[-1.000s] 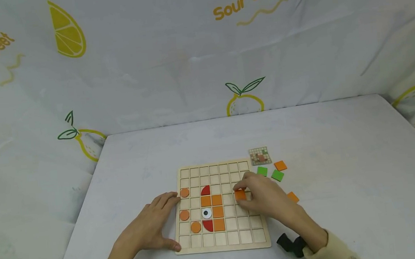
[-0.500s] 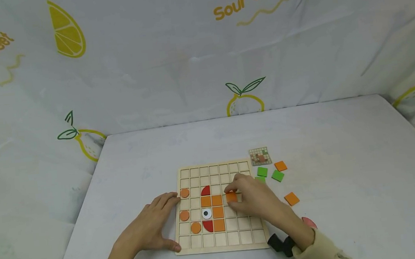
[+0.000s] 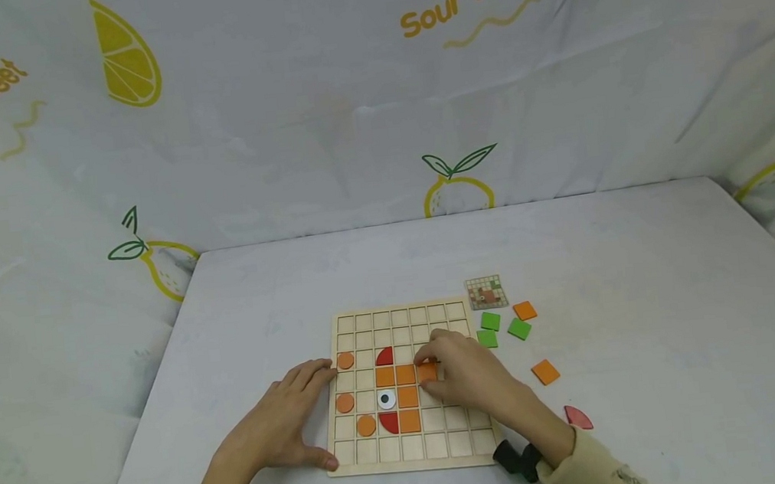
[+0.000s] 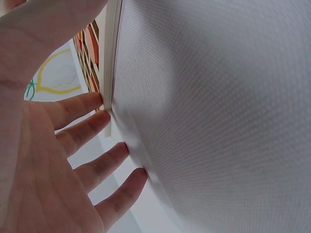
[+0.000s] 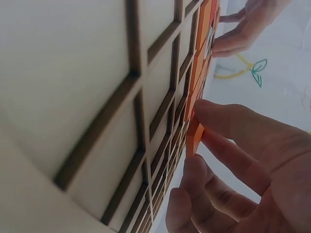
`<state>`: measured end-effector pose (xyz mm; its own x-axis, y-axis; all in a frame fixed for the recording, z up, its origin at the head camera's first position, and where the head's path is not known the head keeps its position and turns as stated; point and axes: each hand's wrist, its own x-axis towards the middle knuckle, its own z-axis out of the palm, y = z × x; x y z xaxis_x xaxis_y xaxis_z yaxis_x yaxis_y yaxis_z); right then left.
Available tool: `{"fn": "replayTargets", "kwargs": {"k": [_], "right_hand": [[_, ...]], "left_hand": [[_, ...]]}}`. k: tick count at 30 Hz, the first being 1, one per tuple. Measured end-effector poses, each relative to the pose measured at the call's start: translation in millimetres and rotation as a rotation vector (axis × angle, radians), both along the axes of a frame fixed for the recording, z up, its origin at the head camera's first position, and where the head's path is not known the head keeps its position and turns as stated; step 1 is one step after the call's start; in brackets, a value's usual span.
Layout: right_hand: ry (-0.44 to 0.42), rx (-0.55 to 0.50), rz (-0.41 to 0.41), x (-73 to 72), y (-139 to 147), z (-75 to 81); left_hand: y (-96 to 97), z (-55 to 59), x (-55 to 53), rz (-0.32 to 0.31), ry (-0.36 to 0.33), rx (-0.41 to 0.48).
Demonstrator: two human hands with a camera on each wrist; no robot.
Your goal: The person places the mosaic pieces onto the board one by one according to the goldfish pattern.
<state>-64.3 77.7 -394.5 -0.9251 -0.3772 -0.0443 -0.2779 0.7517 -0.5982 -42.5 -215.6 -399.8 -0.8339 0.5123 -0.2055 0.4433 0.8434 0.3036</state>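
Note:
My right hand [image 3: 474, 377] pinches an orange square tile [image 3: 427, 371] between thumb and fingers, over the wooden grid board [image 3: 417, 465]. The tile sits at the cell just right of two orange square tiles in that row; in the right wrist view the pinched tile [image 5: 194, 137] looks tilted against the grid. My left hand [image 3: 275, 425] lies at the board's left edge, thumb at the lower corner. The left wrist view shows its fingers spread and fairly straight, some touching the board's side [image 4: 108, 63]. Set in the board are red quarter-circles [image 3: 389, 423], orange discs [image 3: 366, 426] and an eye disc [image 3: 387, 399].
Right of the board lie several green squares [image 3: 519, 329], loose orange squares [image 3: 546, 372] and a red quarter-circle [image 3: 578, 417]. A small pattern card [image 3: 486, 292] rests by the upper right corner. White cloth [image 3: 677, 309] covers the table, and a printed cloth hangs behind.
My right hand has carried the orange square tile leftward across the board, up to the other orange tiles. The left hand has stayed in place.

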Motion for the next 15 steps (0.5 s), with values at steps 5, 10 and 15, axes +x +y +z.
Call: {"fn": "replayTargets", "kwargs": {"k": [5, 10, 15], "right_hand": [[0.016, 0.002, 0.002, -0.7, -2.1, 0.2], [0.023, 0.014, -0.006, -0.8, -4.2, -0.6], [0.03, 0.026, -0.012, -0.7, -4.8, -2.2]], "left_hand": [[0.1, 0.0, 0.4, -0.005, 0.001, 0.0], [-0.3, -0.4, 0.0, -0.006, 0.004, -0.003], [-0.4, -0.2, -0.1, -0.005, 0.004, 0.003]]}}
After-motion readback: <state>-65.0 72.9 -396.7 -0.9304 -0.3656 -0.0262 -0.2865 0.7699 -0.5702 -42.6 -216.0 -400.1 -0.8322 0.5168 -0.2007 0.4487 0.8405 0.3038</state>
